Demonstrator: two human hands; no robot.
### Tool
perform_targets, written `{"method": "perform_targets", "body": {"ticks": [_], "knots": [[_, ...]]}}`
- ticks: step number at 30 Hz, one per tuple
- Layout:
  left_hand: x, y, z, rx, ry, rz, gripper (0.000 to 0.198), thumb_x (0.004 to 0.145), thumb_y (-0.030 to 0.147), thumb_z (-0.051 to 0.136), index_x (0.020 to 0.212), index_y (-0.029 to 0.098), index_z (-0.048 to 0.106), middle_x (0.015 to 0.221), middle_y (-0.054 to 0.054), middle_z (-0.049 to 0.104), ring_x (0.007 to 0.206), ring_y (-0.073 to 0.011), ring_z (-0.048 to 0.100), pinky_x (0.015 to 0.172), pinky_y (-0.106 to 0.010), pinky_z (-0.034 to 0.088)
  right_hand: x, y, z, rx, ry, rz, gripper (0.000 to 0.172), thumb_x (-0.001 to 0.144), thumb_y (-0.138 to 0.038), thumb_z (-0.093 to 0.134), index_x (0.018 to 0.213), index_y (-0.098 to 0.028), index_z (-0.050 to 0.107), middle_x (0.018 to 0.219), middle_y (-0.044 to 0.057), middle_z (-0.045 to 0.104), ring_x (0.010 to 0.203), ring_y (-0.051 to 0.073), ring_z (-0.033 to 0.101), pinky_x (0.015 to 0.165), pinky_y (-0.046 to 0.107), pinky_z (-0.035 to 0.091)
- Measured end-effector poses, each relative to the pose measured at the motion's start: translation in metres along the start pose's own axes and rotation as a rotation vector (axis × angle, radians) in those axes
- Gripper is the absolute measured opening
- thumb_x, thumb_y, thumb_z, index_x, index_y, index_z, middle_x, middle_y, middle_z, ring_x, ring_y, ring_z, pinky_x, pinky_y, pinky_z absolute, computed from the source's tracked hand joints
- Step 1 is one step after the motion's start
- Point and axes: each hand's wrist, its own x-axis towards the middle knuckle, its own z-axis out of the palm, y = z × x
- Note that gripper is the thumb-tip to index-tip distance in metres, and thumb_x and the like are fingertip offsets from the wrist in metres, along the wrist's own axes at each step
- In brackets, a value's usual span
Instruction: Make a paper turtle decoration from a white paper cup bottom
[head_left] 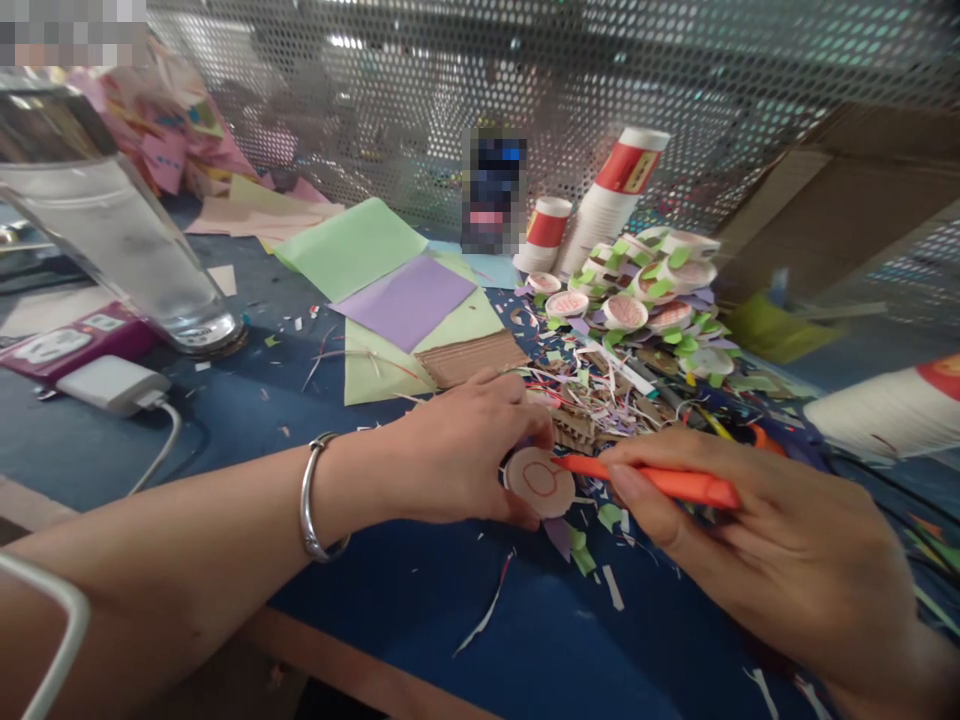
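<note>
My left hand (457,445), with a silver bangle at the wrist, grips a small round white paper disc (555,503) by its edge. An orange ring is drawn on the disc's face. Green and purple paper strips (577,550) stick out below it. My right hand (765,545) is closed round an orange marker (679,484), whose tip is at the disc's upper right, by the ring; I cannot tell whether it touches. Behind the hands, paper scraps (600,400) and a piece of corrugated cardboard (472,358) lie on the blue table.
Similar discs with green pieces are heaped (645,290) beside stacked paper cups (615,195). Green paper (352,245) and purple paper (405,302) lie at centre. A clear water bottle (142,230), purple power strip (82,345) and white charger (112,384) are left. Another cup stack (877,410) lies right.
</note>
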Motion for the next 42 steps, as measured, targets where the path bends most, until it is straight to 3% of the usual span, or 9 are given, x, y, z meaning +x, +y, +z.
{"method": "perform_targets", "body": {"ticks": [14,21,36,42], "knots": [[0.0015,0.0027,-0.0044,-0.064,-0.045,-0.03,0.046,0.066,0.034,0.084,0.106,0.02,0.065,0.105,-0.005,0.06,0.101,-0.0244,0.055,0.077,-0.031,0.042,-0.0009,-0.0014,0.0053,0.017,-0.056,0.0,0.012,0.094,-0.021,0.058,0.106,-0.026,0.06,0.091,0.0,0.077,0.079,0.016,0.074,0.078,0.026,0.056],[0.0019,0.0005,-0.0038,-0.074,-0.041,0.005,0.047,0.066,0.036,0.086,0.105,0.019,0.065,0.103,-0.005,0.061,0.097,-0.0226,0.055,0.077,-0.031,0.04,-0.0001,-0.0013,0.001,0.057,-0.089,0.035,0.01,0.093,-0.021,0.059,0.1,-0.028,0.062,0.086,-0.004,0.076,0.067,0.014,0.071,0.069,0.024,0.056],[0.0018,0.0013,-0.0047,-0.064,-0.055,0.012,0.045,0.068,0.036,0.084,0.105,0.018,0.066,0.1,-0.005,0.06,0.09,-0.0206,0.056,0.075,-0.03,0.04,0.0029,-0.0029,0.0089,0.138,-0.077,0.021,0.012,0.094,-0.022,0.06,0.105,-0.025,0.065,0.095,0.0,0.078,0.082,0.015,0.075,0.075,0.024,0.057],[0.0018,0.0012,-0.0063,-0.086,-0.063,0.015,0.046,0.069,0.035,0.084,0.108,0.018,0.066,0.102,-0.004,0.061,0.093,-0.0207,0.056,0.078,-0.03,0.041,0.0003,-0.003,0.0058,0.132,-0.083,0.062,0.012,0.092,-0.021,0.06,0.099,-0.03,0.064,0.087,-0.005,0.076,0.07,0.014,0.072,0.066,0.024,0.055]]}}
